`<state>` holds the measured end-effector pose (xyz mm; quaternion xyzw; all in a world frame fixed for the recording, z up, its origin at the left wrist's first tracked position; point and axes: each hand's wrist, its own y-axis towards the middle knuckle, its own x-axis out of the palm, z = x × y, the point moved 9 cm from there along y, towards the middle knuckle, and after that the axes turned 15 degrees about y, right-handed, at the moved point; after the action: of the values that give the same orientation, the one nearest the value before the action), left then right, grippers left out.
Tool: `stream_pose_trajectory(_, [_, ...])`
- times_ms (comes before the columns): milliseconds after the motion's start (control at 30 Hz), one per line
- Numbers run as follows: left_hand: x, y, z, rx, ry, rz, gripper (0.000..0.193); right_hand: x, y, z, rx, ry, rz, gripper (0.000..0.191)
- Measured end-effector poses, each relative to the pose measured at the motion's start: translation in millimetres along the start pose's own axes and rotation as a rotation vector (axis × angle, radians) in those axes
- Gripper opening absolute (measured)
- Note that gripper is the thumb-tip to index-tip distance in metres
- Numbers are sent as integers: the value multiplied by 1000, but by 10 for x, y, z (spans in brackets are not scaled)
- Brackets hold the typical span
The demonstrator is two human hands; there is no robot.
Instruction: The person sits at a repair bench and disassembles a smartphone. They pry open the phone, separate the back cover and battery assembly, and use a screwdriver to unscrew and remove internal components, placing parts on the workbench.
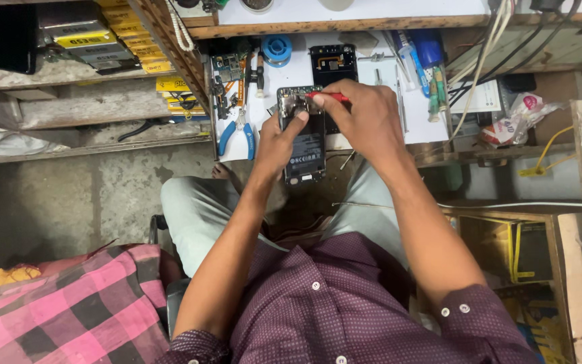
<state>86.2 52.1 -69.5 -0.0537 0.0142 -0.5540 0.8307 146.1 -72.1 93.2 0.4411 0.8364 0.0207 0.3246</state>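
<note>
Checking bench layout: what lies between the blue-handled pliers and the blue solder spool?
Head view: a dark, orange-tipped tool lies on the white bench between pliers and spool.

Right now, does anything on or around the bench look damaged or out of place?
The black phone in the left hand lies open, back cover off, battery and board bare. The right hand holds a red-handled tool at its top. Nothing looks spilled.

Two hands, one opened phone, one red-handled screwdriver, one blue-handled pliers.
</note>
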Motion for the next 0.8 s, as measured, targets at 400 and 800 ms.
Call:
stream_pose_trajectory(400, [-34, 33, 103, 39, 67, 28, 34, 83, 1, 51, -190, 79, -17, 15])
stream_pose_trajectory(800, [-19, 77, 129, 66, 30, -8, 27, 76, -1, 99, -204, 26, -33, 14])
